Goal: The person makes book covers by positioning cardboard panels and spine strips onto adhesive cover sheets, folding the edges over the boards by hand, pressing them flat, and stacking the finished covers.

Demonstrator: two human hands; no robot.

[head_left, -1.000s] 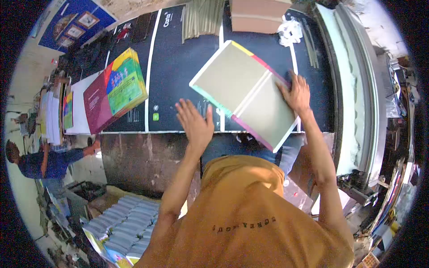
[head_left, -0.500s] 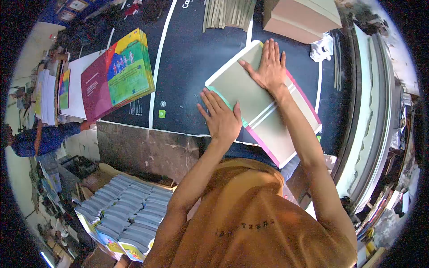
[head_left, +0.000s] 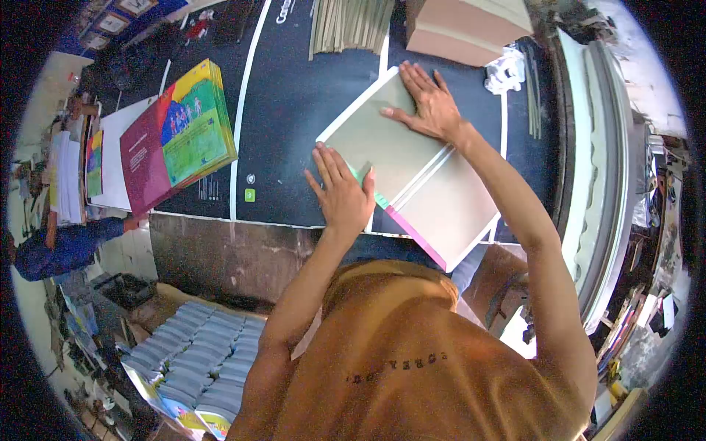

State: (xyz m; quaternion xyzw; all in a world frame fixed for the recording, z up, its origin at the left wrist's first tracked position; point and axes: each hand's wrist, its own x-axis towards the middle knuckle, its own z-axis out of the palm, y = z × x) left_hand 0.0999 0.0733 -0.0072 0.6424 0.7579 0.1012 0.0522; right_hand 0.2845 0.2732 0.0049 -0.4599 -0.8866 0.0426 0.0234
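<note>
A book cover lies slantwise on the dark table sheet, its lower corner reaching past the table's front edge. Grey boards face up, with two narrow pale lines across the middle. Along the near left side runs a folded-over edge strip, pink at the lower end and green higher up; a white margin borders the upper left side. My left hand rests flat, fingers spread, over that left edge by the green part. Also open, my right hand spreads across the upper board near its far edge.
Printed covers are piled at left, near a co-worker's blue sleeve. Cardboard strips, a stack of brown boards and crumpled white material sit at the back. Bundled books stand lower left; a long rail borders the right.
The pink strip along the cover's right edge no longer shows. My right hand has shifted slightly over the board, its fingers angled more leftward. The whole view has drifted a little.
</note>
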